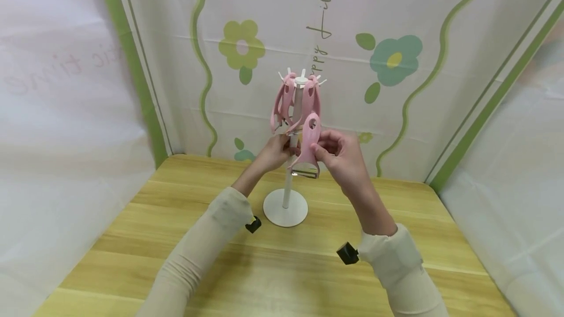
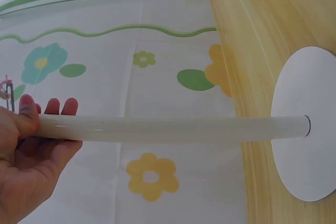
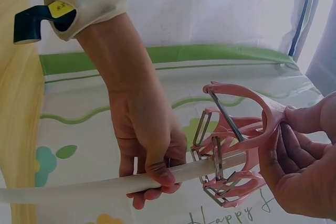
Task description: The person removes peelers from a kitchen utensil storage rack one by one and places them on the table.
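A white stand with a round base (image 1: 285,215) and an upright pole (image 2: 184,128) is on the table. My left hand (image 1: 276,153) grips the pole just below the hanging peelers. From the white hooks (image 1: 301,80) at the top hang several pink peelers (image 1: 286,97) with metal blades. In front of the pole, my right hand (image 1: 341,158) pinches another pink peeler (image 1: 311,136) by its handle, thumb on the near face. Its blade end points down in the head view. The right wrist view shows this held peeler (image 3: 265,111) beside the hanging ones (image 3: 231,182).
The stand is on a wooden table (image 1: 282,268) near its back edge. A pale curtain (image 1: 335,9) with printed flowers rises behind it, and more sheeting (image 1: 61,87) closes off both sides. Each sleeve carries a small black camera (image 1: 348,253) at the cuff.
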`<state>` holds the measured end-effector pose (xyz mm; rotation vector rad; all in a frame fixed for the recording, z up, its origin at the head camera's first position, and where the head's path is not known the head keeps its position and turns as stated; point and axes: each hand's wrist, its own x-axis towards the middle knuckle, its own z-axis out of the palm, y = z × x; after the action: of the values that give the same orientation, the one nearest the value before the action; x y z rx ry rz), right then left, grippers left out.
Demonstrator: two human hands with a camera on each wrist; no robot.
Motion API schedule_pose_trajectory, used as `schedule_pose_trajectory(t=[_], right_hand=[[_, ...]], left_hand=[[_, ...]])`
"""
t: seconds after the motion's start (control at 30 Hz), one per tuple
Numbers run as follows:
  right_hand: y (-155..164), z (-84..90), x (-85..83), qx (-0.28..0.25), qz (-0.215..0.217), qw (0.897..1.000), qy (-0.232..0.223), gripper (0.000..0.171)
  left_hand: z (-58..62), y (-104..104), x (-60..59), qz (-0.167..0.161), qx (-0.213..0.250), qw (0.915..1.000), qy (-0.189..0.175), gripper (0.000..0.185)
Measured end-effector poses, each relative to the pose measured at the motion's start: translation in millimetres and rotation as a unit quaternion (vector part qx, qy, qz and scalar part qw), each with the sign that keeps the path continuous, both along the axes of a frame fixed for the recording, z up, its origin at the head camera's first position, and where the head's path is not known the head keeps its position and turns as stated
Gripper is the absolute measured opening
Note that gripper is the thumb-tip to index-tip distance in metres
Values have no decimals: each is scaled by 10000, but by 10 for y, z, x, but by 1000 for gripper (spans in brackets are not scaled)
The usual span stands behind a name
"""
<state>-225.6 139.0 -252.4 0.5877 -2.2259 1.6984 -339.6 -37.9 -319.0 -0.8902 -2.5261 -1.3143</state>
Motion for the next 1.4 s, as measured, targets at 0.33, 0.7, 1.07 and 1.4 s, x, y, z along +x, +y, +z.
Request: schedule_pose_trajectory(t=[0.33, 0.7, 1.07, 1.4], right_hand=[[-27, -220, 124, 209, 25, 9994, -290, 17], [-29, -478, 224, 377, 124, 9974, -594, 15], [-54, -755, 355, 240, 600, 9901, -1248, 16], [-33, -1000, 408, 68, 787, 9800, -1827, 19]], left_hand=[[13, -5, -33, 279, -289, 9990, 198, 5], [13, -2, -17, -3, -113, 9999, 103, 6], [4, -2, -43, -212, -4, 9996, -189, 5], [-4, -3, -45, -313, 67, 9993, -182, 7]])
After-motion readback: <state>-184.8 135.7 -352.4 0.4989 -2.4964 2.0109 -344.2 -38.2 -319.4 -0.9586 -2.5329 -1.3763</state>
